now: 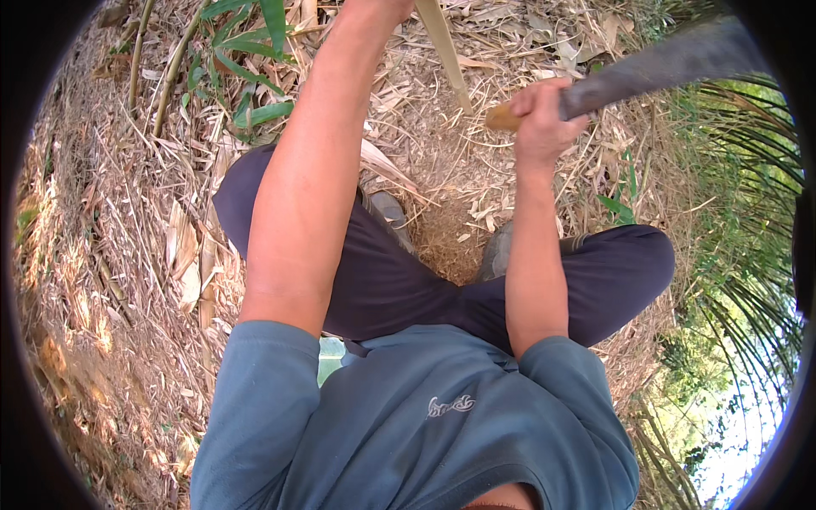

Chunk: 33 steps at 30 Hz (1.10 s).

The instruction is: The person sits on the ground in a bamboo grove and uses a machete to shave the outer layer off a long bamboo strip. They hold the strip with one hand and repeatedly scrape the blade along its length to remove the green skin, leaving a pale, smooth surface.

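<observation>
My right hand (544,123) is closed around the yellowish wooden handle (503,117) of a machete. Its dark, broad blade (663,70) points up and to the right, blurred by motion. My left arm stretches far forward, and only the heel of my left hand (387,7) shows at the top edge; its fingers are cut off. Right beside that hand, a pale stick (444,55), like split bamboo, slants down from the top edge to a narrow end left of the machete's handle. Whether my left hand grips it is hidden.
My bent knees (625,272) spread to both sides, with a shoe (497,251) on the ground between them. Dry leaves and straw litter (161,246) cover the ground. Green-leaved stems (246,59) stand at the far left; dense green foliage (731,212) lines the right.
</observation>
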### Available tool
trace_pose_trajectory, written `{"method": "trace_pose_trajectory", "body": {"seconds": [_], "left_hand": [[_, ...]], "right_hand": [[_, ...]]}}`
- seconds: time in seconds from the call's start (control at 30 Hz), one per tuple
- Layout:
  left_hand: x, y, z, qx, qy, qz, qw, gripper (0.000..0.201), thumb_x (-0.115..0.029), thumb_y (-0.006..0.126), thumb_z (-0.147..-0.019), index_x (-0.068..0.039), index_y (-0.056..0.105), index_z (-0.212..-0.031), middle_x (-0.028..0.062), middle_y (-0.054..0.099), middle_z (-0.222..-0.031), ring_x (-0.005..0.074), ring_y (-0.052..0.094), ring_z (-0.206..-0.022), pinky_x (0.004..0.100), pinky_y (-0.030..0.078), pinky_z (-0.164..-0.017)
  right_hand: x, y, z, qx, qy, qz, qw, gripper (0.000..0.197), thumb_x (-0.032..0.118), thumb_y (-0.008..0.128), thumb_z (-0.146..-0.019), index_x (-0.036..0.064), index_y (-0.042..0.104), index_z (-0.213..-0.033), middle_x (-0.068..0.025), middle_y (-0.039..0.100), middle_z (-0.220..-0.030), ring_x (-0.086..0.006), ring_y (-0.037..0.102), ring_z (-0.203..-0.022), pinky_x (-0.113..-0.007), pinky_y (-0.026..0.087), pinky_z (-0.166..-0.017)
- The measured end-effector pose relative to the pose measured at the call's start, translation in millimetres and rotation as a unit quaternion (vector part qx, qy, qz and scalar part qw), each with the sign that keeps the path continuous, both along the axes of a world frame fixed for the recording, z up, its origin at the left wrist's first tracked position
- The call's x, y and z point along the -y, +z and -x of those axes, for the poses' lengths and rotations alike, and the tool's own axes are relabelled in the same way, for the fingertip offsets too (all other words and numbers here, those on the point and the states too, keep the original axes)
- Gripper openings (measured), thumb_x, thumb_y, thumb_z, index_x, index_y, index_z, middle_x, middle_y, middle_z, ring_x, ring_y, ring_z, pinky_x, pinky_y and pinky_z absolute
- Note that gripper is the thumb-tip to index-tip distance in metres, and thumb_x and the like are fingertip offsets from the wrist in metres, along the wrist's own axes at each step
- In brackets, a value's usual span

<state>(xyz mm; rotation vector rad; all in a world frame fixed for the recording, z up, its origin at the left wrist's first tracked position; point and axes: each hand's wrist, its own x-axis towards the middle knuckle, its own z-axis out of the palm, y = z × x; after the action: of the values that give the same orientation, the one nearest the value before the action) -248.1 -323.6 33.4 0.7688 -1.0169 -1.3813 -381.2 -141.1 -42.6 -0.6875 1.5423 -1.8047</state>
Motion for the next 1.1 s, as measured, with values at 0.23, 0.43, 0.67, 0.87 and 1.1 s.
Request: {"method": "trace_pose_trajectory", "body": {"seconds": [0.23,0.43,0.67,0.87,1.1], "left_hand": [[8.1,-12.9,-13.0,0.033,0.079,-0.006,0.996,0.038,-0.021,0.055,-0.099,-0.013,0.049,-0.062,-0.0032,0.04,-0.048,0.0091,0.035,-0.036,0.0273,0.03,-0.034],[2.4,-8.6,-6.5,0.022,0.016,0.009,1.0,0.038,-0.02,0.054,-0.1,-0.014,0.048,-0.062,-0.0036,0.04,-0.049,0.0088,0.036,-0.037,0.0267,0.029,-0.034],[-5.6,-3.2,-18.9,0.012,0.006,0.011,1.0,0.037,-0.018,0.054,-0.099,-0.013,0.049,-0.062,-0.0035,0.039,-0.049,0.0089,0.035,-0.036,0.0276,0.03,-0.034],[-9.5,-2.2,7.1,0.045,0.029,0.017,0.998,0.037,-0.017,0.058,-0.097,-0.013,0.05,-0.062,-0.0023,0.043,-0.048,0.0096,0.039,-0.036,0.0269,0.031,-0.034],[-33.4,6.5,11.6,0.12,0.306,-0.035,0.944,0.041,-0.034,0.068,-0.095,-0.005,0.057,-0.068,0.0018,0.052,-0.053,0.0159,0.05,-0.042,0.0345,0.041,-0.044]], "right_hand": [[-61.8,-132.6,-42.8,0.093,0.097,-0.426,0.895,0.022,0.021,0.065,-0.086,0.0029,0.058,-0.076,-0.0034,0.052,-0.057,-0.0152,0.052,-0.048,-0.034,0.045,-0.049],[-58.0,-125.5,-27.8,0.054,0.108,-0.435,0.892,0.023,0.025,0.064,-0.087,0.0045,0.06,-0.076,-0.0024,0.052,-0.056,-0.0148,0.049,-0.046,-0.034,0.046,-0.049],[14.2,14.9,4.3,-0.019,-0.014,0.045,0.999,0.02,0.015,0.063,-0.089,0.0037,0.057,-0.074,-0.0045,0.059,-0.065,-0.011,0.056,-0.052,-0.028,0.042,-0.045],[-56.4,-142.5,-35.6,0.042,0.148,-0.485,0.861,0.023,0.02,0.059,-0.093,0.0015,0.057,-0.081,-0.0034,0.049,-0.059,-0.0138,0.049,-0.047,-0.032,0.042,-0.044],[-76.3,-166.0,-30.1,0.176,0.139,-0.446,0.866,0.029,0.024,0.066,-0.081,-0.0041,0.061,-0.075,-0.009,0.056,-0.059,-0.0186,0.054,-0.047,-0.036,0.045,-0.043]]}}
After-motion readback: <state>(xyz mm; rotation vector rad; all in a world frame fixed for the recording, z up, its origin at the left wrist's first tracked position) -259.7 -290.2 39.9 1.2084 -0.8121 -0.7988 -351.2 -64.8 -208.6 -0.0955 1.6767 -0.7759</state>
